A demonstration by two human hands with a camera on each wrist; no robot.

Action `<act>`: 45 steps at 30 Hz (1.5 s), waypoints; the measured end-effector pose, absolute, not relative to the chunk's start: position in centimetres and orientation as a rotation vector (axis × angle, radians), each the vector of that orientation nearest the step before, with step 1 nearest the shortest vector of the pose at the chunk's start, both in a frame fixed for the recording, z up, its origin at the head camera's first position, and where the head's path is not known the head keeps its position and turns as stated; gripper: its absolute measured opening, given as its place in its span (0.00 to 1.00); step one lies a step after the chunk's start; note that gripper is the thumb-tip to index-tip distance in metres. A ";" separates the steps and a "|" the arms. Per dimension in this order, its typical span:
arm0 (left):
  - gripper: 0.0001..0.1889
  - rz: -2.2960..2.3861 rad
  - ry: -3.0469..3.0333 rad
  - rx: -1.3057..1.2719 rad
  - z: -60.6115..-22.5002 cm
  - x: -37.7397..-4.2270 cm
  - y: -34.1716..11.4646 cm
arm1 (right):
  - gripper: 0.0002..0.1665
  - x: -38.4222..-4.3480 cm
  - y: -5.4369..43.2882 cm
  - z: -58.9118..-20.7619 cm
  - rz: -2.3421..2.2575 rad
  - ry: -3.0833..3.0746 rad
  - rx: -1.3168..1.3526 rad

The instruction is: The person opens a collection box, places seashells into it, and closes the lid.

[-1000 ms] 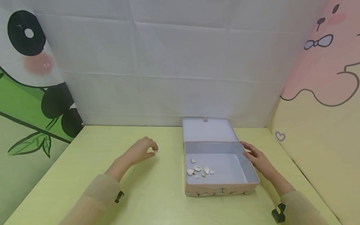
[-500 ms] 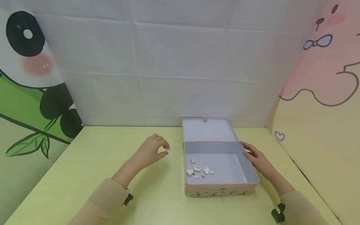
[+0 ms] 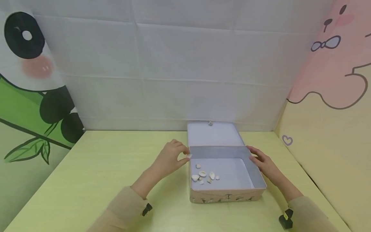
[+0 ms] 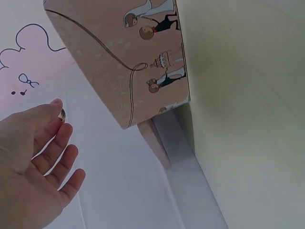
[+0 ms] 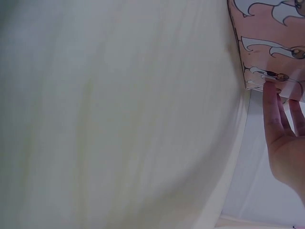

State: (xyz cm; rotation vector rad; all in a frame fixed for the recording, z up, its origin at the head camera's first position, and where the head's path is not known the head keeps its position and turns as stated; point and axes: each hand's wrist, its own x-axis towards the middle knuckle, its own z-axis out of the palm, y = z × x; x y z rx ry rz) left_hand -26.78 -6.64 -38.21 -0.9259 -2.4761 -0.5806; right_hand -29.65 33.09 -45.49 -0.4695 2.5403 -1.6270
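My left hand (image 3: 171,158) pinches a small pale seashell (image 3: 189,156) between thumb and fingertips, at the left rim of a tin box (image 3: 213,196). In the left wrist view part of this shell (image 4: 61,116) shows dark and brownish at the fingertips, and the other fingers spread loosely. The box has a pink patterned outside and a pale lining. Inside, towards its left front, lie several white seashells (image 3: 202,174). My right hand (image 3: 266,163) rests against the box's right side near the back corner; the right wrist view shows extended fingers (image 5: 271,112) touching the outer wall.
The box's lid (image 3: 214,133) stands raised at the back, near the white sheet (image 3: 179,64) behind the table. A pale yellow table (image 3: 121,161) lies under everything. Cartoon-painted panels flank it, a green one (image 3: 23,106) on the left and a pink and yellow one (image 3: 327,129) on the right.
My left hand has moved right with the seashell, from over the table to the box's left rim. The right hand and the shells in the box have stayed put.
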 end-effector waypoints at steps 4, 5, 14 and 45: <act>0.08 -0.614 -2.464 -0.951 -39.1 -27.0 -5.3 | 0.31 -29.7 33.0 -45.4 -1.629 2.540 -0.475; 0.08 -0.619 -2.465 -0.957 -39.3 -27.1 -5.0 | 0.31 -29.7 33.0 -45.4 -1.629 2.542 -0.479; 0.08 -0.591 -2.517 -0.993 -41.0 -28.1 -2.7 | 0.31 -29.8 32.9 -45.3 -1.626 2.546 -0.484; 0.23 -0.826 -2.578 -0.579 -42.0 -33.6 -5.3 | 0.31 -29.5 32.9 -45.3 -1.668 2.508 -0.490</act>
